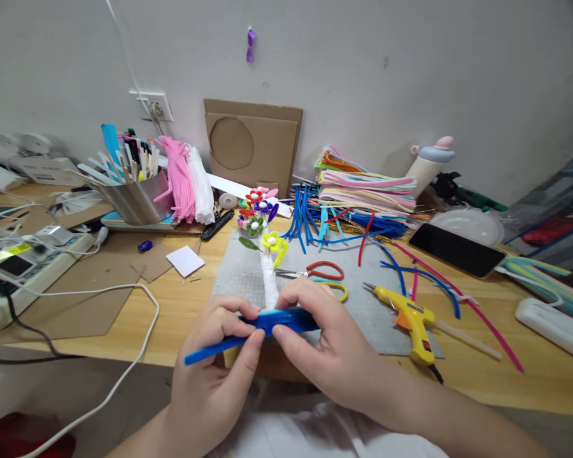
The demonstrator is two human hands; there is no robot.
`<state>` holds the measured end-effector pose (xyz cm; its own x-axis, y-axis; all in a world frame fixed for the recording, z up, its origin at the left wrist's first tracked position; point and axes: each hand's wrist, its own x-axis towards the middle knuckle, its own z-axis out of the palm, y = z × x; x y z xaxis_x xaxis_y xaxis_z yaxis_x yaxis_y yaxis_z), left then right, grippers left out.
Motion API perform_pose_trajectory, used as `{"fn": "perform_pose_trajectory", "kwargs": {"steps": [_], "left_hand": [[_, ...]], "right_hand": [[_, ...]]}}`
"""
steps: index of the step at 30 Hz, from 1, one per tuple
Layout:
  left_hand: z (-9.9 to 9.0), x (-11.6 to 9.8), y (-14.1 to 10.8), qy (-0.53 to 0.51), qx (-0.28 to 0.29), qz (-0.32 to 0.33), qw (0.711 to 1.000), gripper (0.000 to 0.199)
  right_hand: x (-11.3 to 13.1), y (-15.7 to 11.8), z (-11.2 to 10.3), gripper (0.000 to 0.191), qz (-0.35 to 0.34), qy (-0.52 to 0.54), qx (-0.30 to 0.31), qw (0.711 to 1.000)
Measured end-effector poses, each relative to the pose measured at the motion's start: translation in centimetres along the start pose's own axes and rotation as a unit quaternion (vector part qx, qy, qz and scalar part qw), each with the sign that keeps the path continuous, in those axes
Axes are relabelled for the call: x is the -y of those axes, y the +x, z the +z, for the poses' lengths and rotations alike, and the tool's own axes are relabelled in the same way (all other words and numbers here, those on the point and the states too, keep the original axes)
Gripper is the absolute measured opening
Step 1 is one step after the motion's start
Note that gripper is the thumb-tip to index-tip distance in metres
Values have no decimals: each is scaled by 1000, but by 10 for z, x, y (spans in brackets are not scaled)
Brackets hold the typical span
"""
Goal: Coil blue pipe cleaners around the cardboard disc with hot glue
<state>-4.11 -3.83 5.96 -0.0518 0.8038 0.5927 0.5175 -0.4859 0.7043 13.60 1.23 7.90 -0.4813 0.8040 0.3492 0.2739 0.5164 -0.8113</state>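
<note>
Both my hands meet above the front edge of the table. My left hand point(219, 356) pinches a blue pipe cleaner point(212, 351) between thumb and fingers, its free end sticking out to the lower left. The fingers of my right hand point(334, 350) are closed on a wider, shiny dark blue piece point(291, 320) that meets the pipe cleaner; its kind is unclear. Just beyond stands a white wrapped stem point(268, 280) topped with small flowers, including a yellow flower point(273, 241). Scissors point(322, 271) with red and yellow handles lie behind my right hand.
A yellow glue gun point(410, 318) lies right on the grey cutting mat point(363, 324), near a phone point(457, 249). Bundles of pipe cleaners point(363, 191) are piled behind. A metal cup point(136, 200) of sticks, a power strip point(38, 273) and a white cable point(146, 343) are left.
</note>
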Motion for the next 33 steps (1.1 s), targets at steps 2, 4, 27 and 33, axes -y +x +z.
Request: {"fn": "perform_pose_trajectory", "kwargs": {"steps": [2,4,27,33], "left_hand": [[0,0,-1,-2,9,1,1000,11],[-1,0,-1,-7,9,-2,1000,12],[0,0,-4,-299,-63,-103,947,26],[-1,8,12,-255,-7,-113,960,8]], "right_hand": [[1,2,1,7,-1,-13,2,1000],[1,3,1,7,-1,-18,4,1000],[3,6,-4,8,20,-38,33,999],[-5,14,-7,6,27,-30,25,999]]}}
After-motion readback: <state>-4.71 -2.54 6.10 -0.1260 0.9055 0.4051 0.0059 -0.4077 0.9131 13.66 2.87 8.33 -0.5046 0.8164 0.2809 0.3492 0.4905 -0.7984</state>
